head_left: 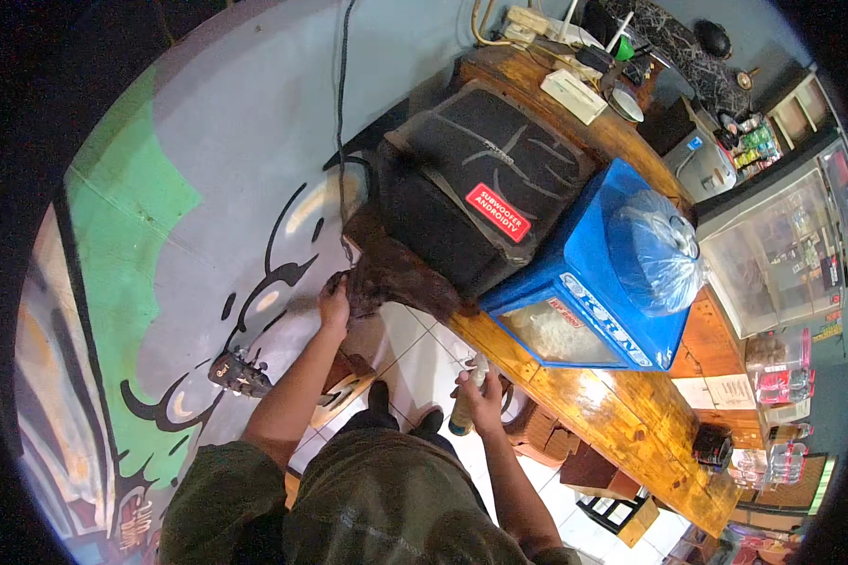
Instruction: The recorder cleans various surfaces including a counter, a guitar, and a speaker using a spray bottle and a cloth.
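Observation:
My right hand is wrapped round a spray bottle with a pale top and a yellowish-green lower part, held low in front of my body beside the counter. Reaching forward, my left hand is at the dark wooden end of the counter, close to the painted wall. Its fingers are curled at something dark that I cannot make out, perhaps a cloth. Just beyond stands a large black speaker box with a red label.
A blue box with a clear window stands on the wooden counter, with a clear plastic bag on top. A guitar headstock leans by the wall at left. A black cable hangs down the wall. Chairs stand at lower right.

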### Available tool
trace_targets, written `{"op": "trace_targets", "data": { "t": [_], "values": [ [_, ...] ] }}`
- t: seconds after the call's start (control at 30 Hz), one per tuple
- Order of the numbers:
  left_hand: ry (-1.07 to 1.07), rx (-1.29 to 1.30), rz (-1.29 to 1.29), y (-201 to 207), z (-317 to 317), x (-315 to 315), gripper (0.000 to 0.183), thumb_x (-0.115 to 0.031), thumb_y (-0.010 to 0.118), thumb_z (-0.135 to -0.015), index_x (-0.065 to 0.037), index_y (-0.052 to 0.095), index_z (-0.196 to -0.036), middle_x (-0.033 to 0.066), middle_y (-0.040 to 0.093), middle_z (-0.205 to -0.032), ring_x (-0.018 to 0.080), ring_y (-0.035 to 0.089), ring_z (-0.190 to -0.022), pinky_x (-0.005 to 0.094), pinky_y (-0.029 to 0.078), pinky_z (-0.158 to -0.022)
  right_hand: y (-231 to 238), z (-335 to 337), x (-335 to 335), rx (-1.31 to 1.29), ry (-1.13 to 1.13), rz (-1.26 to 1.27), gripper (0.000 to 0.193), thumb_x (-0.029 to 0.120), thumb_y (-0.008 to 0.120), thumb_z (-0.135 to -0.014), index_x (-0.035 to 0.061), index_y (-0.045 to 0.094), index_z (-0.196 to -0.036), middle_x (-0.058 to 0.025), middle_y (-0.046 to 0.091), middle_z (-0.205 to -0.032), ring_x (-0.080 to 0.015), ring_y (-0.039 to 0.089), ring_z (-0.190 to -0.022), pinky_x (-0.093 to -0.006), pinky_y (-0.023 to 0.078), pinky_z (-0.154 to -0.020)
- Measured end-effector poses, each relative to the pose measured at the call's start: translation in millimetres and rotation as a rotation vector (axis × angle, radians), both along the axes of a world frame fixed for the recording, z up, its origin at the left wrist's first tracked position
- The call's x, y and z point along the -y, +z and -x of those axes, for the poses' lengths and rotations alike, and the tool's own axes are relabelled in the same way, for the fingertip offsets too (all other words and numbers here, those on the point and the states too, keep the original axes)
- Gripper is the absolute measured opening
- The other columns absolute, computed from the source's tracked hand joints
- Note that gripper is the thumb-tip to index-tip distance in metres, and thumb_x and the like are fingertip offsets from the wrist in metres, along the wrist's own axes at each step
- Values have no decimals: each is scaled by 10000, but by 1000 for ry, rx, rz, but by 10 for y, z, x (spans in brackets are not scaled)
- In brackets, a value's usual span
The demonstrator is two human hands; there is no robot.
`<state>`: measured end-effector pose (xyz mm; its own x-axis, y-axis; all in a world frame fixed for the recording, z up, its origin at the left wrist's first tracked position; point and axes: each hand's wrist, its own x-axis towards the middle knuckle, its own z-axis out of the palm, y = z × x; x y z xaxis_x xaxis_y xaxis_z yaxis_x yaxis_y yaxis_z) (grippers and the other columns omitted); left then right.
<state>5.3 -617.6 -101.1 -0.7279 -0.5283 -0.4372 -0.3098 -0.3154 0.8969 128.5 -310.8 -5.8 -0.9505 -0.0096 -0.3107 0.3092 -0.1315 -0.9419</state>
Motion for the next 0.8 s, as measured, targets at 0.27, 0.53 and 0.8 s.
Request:
{"op": "trace_targets", "data": {
  "t": [0.27,0.53,0.8],
  "values": [
    [-670,-74,614,621,-321,-477,503,-436,625,-866,11,625,-1097,253,615,-1130,408,562,-1100,452,428,-946,-42,-47,-95,-6,3,-16,336,214,681,-893,36,515,-1125,-48,586,-864,-121,597,-641,-274,510,-557],
    [-834,-417,1599,606,92,-906,523,-393,553,-886,21,538,-1204,225,485,-1285,398,463,-1191,469,365,-1035,142,21,32,-4,46,-27,321,208,682,-892,33,518,-1105,-46,586,-887,-116,596,-677,-272,513,-573],
    [-489,-109,1240,499,337,-265,501,-229,562,-872,62,498,-1275,286,495,-1303,432,455,-1228,489,352,-1058,225,4,-6,-62,38,-95,323,215,680,-893,25,519,-1099,-56,586,-860,-119,595,-672,-274,507,-578]
  ]
}}
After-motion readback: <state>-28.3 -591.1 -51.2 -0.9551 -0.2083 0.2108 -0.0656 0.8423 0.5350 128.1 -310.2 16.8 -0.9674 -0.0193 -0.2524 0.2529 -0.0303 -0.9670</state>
